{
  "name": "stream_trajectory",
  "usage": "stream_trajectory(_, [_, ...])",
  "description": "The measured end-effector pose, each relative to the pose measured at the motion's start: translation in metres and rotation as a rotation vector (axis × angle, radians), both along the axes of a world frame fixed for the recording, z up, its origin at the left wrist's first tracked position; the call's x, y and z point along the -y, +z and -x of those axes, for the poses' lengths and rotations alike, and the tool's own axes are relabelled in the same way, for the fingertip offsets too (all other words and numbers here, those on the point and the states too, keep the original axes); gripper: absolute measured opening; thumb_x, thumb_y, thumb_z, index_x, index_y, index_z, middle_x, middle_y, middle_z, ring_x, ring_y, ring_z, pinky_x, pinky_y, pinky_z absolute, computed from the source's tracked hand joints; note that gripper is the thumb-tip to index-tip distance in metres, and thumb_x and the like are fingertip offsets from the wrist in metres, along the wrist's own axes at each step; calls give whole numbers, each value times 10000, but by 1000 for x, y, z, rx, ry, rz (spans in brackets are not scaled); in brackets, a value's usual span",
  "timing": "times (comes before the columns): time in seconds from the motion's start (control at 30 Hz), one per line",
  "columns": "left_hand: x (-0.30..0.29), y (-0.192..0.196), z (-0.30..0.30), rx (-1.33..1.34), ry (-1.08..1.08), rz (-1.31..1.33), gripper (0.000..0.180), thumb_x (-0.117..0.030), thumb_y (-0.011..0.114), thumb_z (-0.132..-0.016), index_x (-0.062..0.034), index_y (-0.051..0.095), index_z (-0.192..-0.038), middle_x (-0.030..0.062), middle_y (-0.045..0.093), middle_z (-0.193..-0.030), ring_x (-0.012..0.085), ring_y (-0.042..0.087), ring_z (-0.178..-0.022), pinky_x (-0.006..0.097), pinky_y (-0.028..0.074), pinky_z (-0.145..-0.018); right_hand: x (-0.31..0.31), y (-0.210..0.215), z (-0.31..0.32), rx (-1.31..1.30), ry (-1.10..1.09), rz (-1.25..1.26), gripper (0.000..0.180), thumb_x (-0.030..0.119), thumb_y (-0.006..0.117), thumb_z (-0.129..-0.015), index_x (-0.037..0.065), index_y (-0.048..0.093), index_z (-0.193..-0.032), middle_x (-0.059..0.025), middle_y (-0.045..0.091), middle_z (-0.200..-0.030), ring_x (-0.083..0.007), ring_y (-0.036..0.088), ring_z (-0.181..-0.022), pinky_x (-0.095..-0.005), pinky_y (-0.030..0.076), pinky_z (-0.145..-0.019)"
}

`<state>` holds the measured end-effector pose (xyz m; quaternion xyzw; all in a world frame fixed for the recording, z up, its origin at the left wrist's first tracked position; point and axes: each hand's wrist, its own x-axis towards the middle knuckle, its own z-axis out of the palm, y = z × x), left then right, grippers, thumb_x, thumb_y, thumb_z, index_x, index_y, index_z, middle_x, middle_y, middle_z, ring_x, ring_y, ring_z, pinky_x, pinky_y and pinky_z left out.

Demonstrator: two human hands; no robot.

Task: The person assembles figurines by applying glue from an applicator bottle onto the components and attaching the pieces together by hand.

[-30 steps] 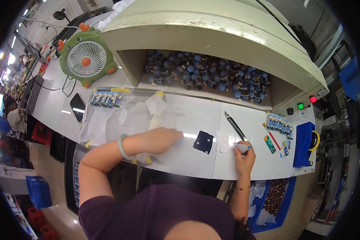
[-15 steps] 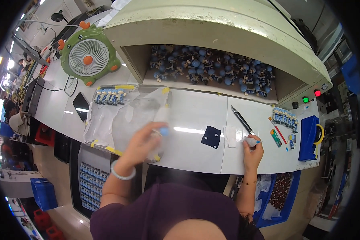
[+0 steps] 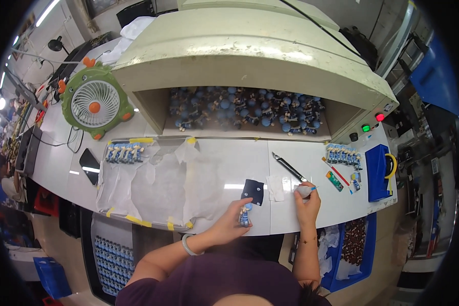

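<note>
A small figurine with a blue cap and blue-and-white clothes (image 3: 245, 216) is upright in my left hand (image 3: 225, 225), its fingers closed round it at the table's front edge. Just behind it lies a square of dark navy cloth (image 3: 253, 192) with small pale spots. My right hand (image 3: 309, 208) grips a small whitish squeeze bottle with a thin blue tip (image 3: 304, 190), held above the table. Beside that hand are a folded white tissue (image 3: 277, 188) and a black-and-silver craft knife (image 3: 289, 167).
A paper-lined tray (image 3: 158, 183) holds a row of figurines (image 3: 125, 152). Many more fill the cream cabinet (image 3: 250, 69). At right are another figurine row (image 3: 344, 155), a red brush (image 3: 335, 171), a green tube (image 3: 334, 180) and a blue holder (image 3: 378, 173). A green fan (image 3: 94, 99) stands left.
My left hand has moved right from above the paper-lined tray to beside the navy cloth, with the figurine in it. The right hand keeps hold of the squeeze bottle. The whole view has shifted.
</note>
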<state>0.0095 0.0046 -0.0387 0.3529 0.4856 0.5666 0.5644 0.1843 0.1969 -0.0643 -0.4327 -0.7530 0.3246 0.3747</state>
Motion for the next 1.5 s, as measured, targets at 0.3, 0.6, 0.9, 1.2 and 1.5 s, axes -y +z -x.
stream_trajectory(0.3, [-4,-2,-5,-691,103,-106,620,-76,690,-646,-82,423,-1205,142,415,-1127,272,501,-965,311,466,-759,-2,6,5,51,-5,-36,309,78,660,-695,42,552,-982,-106,595,-899,-246,574,-809,-303,453,-704])
stream_trajectory(0.6, [-6,-5,-5,-727,79,-163,633,-64,712,-625,-66,432,-1192,122,423,-1128,201,524,-872,258,473,-675,0,8,0,48,35,44,277,99,653,-708,63,564,-967,-100,591,-891,-243,566,-784,-305,448,-648])
stream_trajectory(0.9, [-12,15,-5,-826,96,-195,629,-95,710,-617,-59,440,-1184,139,444,-1114,285,482,-978,332,426,-799,5,23,9,193,77,-364,223,72,613,-739,37,550,-950,-129,580,-877,-278,566,-790,-315,451,-644])
stream_trajectory(1.2, [-25,18,-4,-1008,132,-118,592,-141,687,-608,-51,465,-1149,147,459,-1041,322,456,-942,391,373,-827,30,33,37,130,444,266,271,119,537,-815,66,461,-1069,-156,565,-922,-303,577,-789,-333,453,-697])
stream_trajectory(1.5, [-29,22,-6,-1033,112,-118,589,-161,699,-608,-53,466,-1137,141,478,-1004,310,488,-906,380,404,-782,13,27,9,131,321,-38,236,116,533,-818,43,464,-1032,-171,551,-952,-346,533,-895,-374,421,-767])
